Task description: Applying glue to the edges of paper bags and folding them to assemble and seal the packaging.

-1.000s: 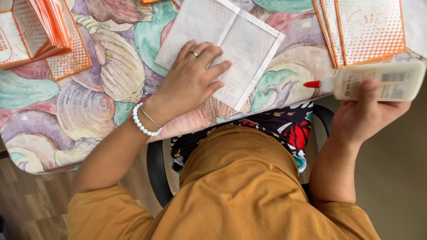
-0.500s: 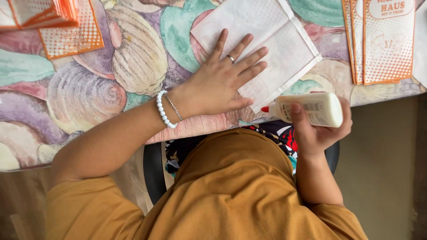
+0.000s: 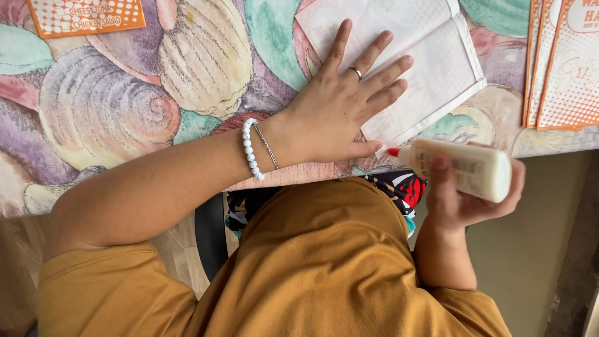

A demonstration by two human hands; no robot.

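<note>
Glue bottle [image 3: 465, 170] is gripped in right hand [image 3: 465, 200], long axis level, red tip just beside the sheet [image 3: 424, 68]; sheet is pinned under flat, open left hand [image 3: 340, 106].

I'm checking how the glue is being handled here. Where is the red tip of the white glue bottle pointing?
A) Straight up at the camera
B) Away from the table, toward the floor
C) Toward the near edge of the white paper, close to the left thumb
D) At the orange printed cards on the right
C: the right hand holds the glue bottle sideways, its red tip beside the left hand pressed flat on the white paper.
</note>
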